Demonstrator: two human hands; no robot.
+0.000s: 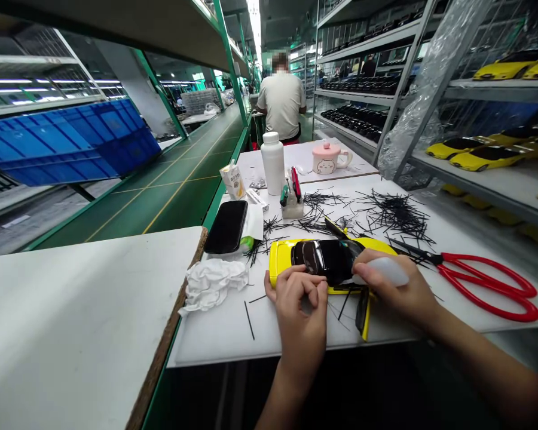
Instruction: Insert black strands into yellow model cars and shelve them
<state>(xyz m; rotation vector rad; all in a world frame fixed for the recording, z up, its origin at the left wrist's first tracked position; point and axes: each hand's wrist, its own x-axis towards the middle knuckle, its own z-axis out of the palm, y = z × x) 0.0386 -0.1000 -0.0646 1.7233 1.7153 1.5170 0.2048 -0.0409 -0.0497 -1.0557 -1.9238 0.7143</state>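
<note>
No wording can be read anywhere in the frame. Printed characters are seen on a small carton [232, 181] left of centre, and print is also seen on a flat white box [257, 199] just beside it, but both are too small to be made out.

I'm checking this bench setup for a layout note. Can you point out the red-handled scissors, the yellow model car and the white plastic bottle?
red-handled scissors [488, 267], head view, on the upper red handle loop
yellow model car [280, 263], head view, on the yellow bodywork at its left end
white plastic bottle [272, 164], head view, on the middle of its body
</note>
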